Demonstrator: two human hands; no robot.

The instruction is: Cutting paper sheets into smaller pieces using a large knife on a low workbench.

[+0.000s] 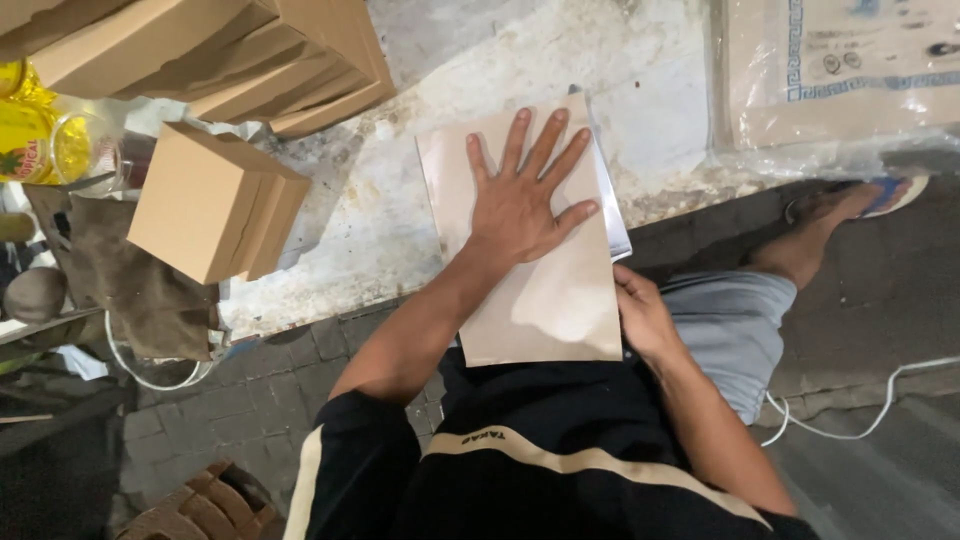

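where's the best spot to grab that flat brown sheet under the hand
Probably the near right edge of the brown cardboard sheet, from the right: it overhangs the worn slab, beside the right hand. The left hand lies flat on its middle.

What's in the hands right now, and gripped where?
The left hand lies flat, fingers spread, pressing on the brown paper bag near its top half. The right hand grips the bag's right edge near the bottom corner.

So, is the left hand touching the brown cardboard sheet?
Touching. The head view shows the left hand pressed flat, fingers spread, on the brown cardboard sheet, with no gap visible under the palm.
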